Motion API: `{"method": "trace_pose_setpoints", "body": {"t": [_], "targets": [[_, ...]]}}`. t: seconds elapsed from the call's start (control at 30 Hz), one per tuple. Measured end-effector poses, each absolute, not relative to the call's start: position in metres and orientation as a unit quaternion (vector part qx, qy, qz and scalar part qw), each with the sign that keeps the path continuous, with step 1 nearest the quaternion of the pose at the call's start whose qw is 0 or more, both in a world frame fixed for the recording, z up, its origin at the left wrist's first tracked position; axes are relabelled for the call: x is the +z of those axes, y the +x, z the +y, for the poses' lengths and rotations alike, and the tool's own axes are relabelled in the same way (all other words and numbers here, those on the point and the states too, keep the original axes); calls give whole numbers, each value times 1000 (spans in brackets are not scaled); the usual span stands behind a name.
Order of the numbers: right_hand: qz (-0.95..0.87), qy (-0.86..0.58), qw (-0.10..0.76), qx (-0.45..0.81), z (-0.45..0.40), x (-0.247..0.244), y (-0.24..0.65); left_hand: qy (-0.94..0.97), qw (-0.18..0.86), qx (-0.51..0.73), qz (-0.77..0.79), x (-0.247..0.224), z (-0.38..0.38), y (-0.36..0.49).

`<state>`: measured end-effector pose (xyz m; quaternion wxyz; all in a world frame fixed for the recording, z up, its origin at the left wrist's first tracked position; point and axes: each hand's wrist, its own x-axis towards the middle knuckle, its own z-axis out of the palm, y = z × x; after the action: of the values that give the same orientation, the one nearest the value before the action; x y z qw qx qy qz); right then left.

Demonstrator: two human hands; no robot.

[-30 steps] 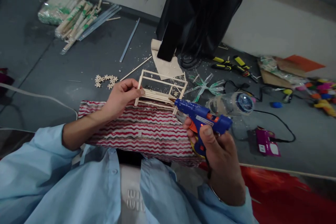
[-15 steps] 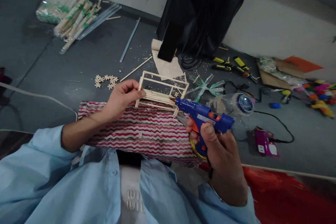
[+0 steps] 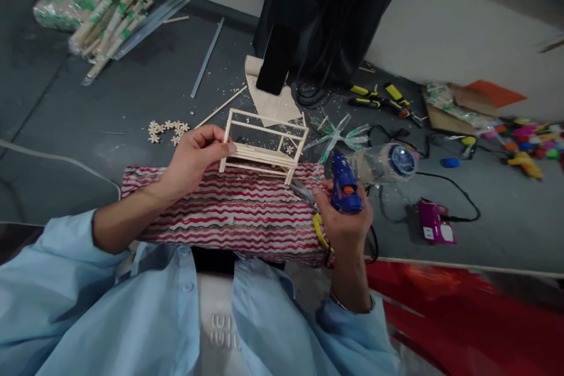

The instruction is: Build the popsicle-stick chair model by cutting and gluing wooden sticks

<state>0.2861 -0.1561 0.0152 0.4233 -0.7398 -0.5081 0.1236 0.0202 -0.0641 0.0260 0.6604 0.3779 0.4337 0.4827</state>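
My left hand (image 3: 198, 155) pinches the left end of a small bench-like frame (image 3: 264, 155) built from thin wooden sticks. The frame stands upright at the far edge of a red-and-white wavy-striped cloth (image 3: 211, 211). In my right hand (image 3: 346, 220) is a blue hot glue gun (image 3: 345, 185), fingers wrapped round its handle, its nozzle turned away from me and apart from the frame. Beside my right hand lies a tool with a yellow handle (image 3: 321, 232), partly covered by the hand. Small wooden flower-shaped pieces (image 3: 167, 130) are clustered left of the frame.
Behind the frame, a phone (image 3: 274, 64) leans on a black bag (image 3: 328, 17). Wrapped stick bundles (image 3: 106, 29) lie at far left. Pliers and cutters (image 3: 385, 103), a clear plastic bottle (image 3: 381, 163), a purple plug box (image 3: 436, 223) and cables occupy the right side.
My right hand has drawn the glue gun away from the frame to the right and turned its nozzle from leftward to away from me. My left hand still holds the frame.
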Motion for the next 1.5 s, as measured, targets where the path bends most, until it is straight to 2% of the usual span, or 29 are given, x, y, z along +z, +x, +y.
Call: {"method": "trace_pose_setpoints", "body": {"t": [0.23,0.5,0.6,0.77,0.87,1.13,1.5], "targets": [[-481,-641,561,209,-144,28,257,381,675,467,426,27,-59,17],[-496,-621,571,206,-125,44,233,394,673,459,426,27,-55,16],[-527,-639,538,159,-129,36,243,389,670,460,433,28,-55,16],[-643,-676,357,54,-152,18,270,389,674,464,423,29,-56,15],[-688,-664,292,37,-163,4,281,391,674,467,418,28,-56,15],[-726,-636,261,-20,-163,-22,291,386,683,463,412,26,-55,17],[-738,-624,257,-9,-169,-26,301,378,704,452,398,26,-52,17]]}}
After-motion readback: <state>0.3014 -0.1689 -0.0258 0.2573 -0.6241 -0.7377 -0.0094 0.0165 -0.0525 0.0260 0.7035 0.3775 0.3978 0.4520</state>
